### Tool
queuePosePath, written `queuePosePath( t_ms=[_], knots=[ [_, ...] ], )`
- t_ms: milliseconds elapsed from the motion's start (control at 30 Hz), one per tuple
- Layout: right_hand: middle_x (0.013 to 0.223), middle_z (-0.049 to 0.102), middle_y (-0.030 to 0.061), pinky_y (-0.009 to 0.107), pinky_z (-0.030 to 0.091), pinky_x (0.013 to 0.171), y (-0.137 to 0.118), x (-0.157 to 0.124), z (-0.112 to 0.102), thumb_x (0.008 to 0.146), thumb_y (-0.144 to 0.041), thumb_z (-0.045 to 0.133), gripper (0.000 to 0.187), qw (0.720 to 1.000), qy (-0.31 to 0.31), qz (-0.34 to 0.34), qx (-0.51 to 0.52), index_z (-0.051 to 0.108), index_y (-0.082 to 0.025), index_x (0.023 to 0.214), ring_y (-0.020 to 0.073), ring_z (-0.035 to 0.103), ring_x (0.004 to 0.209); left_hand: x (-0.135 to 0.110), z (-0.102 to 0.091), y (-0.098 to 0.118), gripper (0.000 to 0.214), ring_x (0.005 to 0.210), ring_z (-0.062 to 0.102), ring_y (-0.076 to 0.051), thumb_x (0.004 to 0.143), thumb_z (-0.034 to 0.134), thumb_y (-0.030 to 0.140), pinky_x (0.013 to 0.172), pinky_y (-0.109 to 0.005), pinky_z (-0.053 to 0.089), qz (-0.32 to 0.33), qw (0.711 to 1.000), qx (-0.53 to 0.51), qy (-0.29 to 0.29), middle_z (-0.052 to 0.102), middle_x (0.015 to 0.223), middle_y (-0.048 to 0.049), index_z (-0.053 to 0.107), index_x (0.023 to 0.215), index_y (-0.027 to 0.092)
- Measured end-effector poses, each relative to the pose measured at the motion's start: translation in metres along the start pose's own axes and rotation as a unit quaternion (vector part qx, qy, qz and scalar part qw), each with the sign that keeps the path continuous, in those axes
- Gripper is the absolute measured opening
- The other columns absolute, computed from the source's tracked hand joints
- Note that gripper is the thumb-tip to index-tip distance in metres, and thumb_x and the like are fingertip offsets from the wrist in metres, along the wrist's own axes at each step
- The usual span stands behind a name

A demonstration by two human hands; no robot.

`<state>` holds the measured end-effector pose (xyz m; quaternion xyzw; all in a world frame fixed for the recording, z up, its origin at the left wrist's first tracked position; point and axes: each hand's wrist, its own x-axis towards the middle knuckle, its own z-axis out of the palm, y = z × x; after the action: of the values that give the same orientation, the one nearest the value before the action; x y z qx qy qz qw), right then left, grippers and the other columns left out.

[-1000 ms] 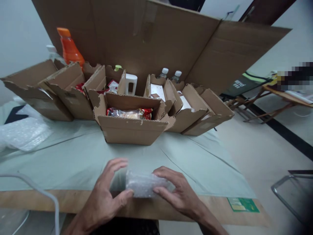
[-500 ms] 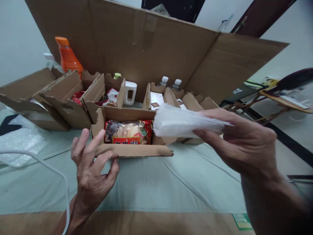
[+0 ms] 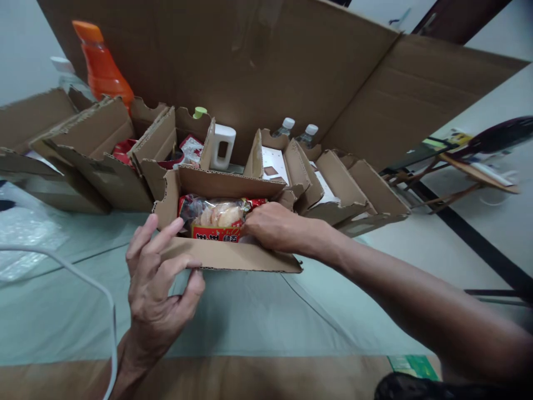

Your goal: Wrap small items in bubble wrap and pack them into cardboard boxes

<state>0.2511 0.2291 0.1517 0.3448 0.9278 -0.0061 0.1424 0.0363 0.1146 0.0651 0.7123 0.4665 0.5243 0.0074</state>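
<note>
In the head view, my left hand (image 3: 162,278) grips the front edge of a cardboard box (image 3: 233,255) between thumb and index finger. Its other fingers extend beside the box's left end. A red and clear plastic snack bag (image 3: 216,219) with pale pieces inside lies in this box. My right hand (image 3: 270,225) reaches into the box's right end, against the bag, with its fingers curled down. Its fingertips and whatever they hold are hidden. A small pale patch shows beneath that hand.
Several cardboard bins (image 3: 104,172) line the back, before a tall cardboard panel (image 3: 200,61). An orange bottle (image 3: 104,69), a white handled container (image 3: 222,147) and clear bottles (image 3: 285,128) stand behind them. A white cable (image 3: 83,275) and bubble wrap (image 3: 25,233) lie left.
My right hand has moved left and down into the box; the white plastic packet it held is now out of sight. My left hand stays on the box edge. The view has tilted down.
</note>
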Motion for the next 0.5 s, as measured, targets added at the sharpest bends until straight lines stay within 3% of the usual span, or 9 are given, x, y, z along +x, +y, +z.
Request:
queuePosePath(
  t_ms=[67, 133, 200, 267, 333, 400, 467, 500],
  knots=[
    [0.076, 0.078, 0.0047, 0.03, 0.05, 0.062, 0.003, -0.002, 0.002, 0.076, 0.003, 0.063, 0.031, 0.999, -0.007, 0.012, 0.033, 0.08, -0.021, 0.085, 0.0211, 0.072, 0.071, 0.0, 0.001, -0.001, 0.028, 0.151, 0.036, -0.037, 0.081, 0.068, 0.007, 0.121, -0.07, 0.03, 0.002, 1.0, 0.001, -0.007, 0.057, 0.147, -0.0035, 0.061, 0.098, 0.027],
    [0.096, 0.08, 0.0053, 0.032, 0.056, 0.074, 0.004, -0.02, -0.005, 0.076, -0.001, 0.065, 0.039, 0.996, 0.046, 0.018, 0.08, 0.079, -0.023, 0.105, 0.0235, 0.075, 0.087, 0.0, 0.001, -0.001, 0.03, 0.151, 0.036, -0.037, 0.082, 0.068, 0.008, 0.121, -0.068, 0.032, -0.01, 1.0, 0.0, -0.004, 0.052, 0.152, -0.0032, 0.062, 0.103, 0.028],
    [0.119, 0.076, 0.0043, 0.036, 0.058, 0.09, 0.0, -0.05, -0.013, 0.084, -0.01, 0.064, 0.038, 0.98, 0.154, 0.034, 0.118, 0.075, -0.025, 0.117, 0.0247, 0.073, 0.107, -0.002, 0.001, -0.001, 0.041, 0.151, 0.037, -0.036, 0.083, 0.07, 0.011, 0.123, -0.065, 0.033, -0.038, 0.999, -0.014, 0.035, 0.042, 0.16, -0.0037, 0.061, 0.118, 0.03],
    [0.122, 0.075, 0.0026, 0.04, 0.057, 0.097, -0.011, -0.088, -0.013, 0.092, -0.018, 0.06, 0.029, 0.943, 0.292, 0.086, 0.135, 0.073, -0.026, 0.116, 0.0236, 0.071, 0.111, -0.007, 0.001, -0.004, 0.058, 0.151, 0.037, -0.034, 0.083, 0.072, 0.016, 0.124, -0.061, 0.033, -0.063, 0.993, -0.044, 0.086, 0.035, 0.164, -0.005, 0.054, 0.136, 0.031],
    [0.106, 0.078, 0.0026, 0.039, 0.057, 0.093, -0.025, -0.124, 0.001, 0.096, -0.02, 0.06, 0.018, 0.885, 0.413, 0.169, 0.134, 0.074, -0.026, 0.105, 0.0217, 0.073, 0.099, -0.014, 0.0, -0.011, 0.072, 0.151, 0.038, -0.034, 0.083, 0.074, 0.022, 0.125, -0.06, 0.033, -0.09, 0.988, -0.075, 0.103, 0.037, 0.163, -0.0065, 0.046, 0.148, 0.032],
    [0.097, 0.078, 0.0035, 0.037, 0.058, 0.085, -0.034, -0.148, 0.027, 0.096, -0.021, 0.063, 0.012, 0.83, 0.478, 0.243, 0.153, 0.073, -0.025, 0.098, 0.0206, 0.074, 0.09, -0.02, 0.0, -0.023, 0.078, 0.15, 0.039, -0.034, 0.083, 0.075, 0.027, 0.125, -0.059, 0.033, -0.147, 0.981, -0.098, 0.075, 0.04, 0.162, -0.0077, 0.041, 0.153, 0.032],
    [0.105, 0.078, 0.0066, 0.036, 0.059, 0.08, -0.038, -0.152, 0.058, 0.094, -0.026, 0.066, 0.015, 0.811, 0.466, 0.279, 0.217, 0.072, -0.024, 0.107, 0.022, 0.073, 0.093, -0.022, 0.005, -0.036, 0.081, 0.149, 0.04, -0.035, 0.083, 0.075, 0.03, 0.125, -0.058, 0.033, -0.212, 0.967, -0.133, 0.043, 0.041, 0.162, -0.0088, 0.038, 0.155, 0.032],
    [0.112, 0.076, 0.0089, 0.037, 0.059, 0.08, -0.037, -0.147, 0.072, 0.092, -0.03, 0.069, 0.026, 0.81, 0.444, 0.282, 0.26, 0.069, -0.022, 0.117, 0.0235, 0.073, 0.097, -0.02, 0.01, -0.042, 0.082, 0.148, 0.041, -0.034, 0.083, 0.075, 0.031, 0.124, -0.058, 0.033, -0.238, 0.958, -0.157, 0.03, 0.042, 0.162, -0.0094, 0.037, 0.155, 0.031]
  ],
)
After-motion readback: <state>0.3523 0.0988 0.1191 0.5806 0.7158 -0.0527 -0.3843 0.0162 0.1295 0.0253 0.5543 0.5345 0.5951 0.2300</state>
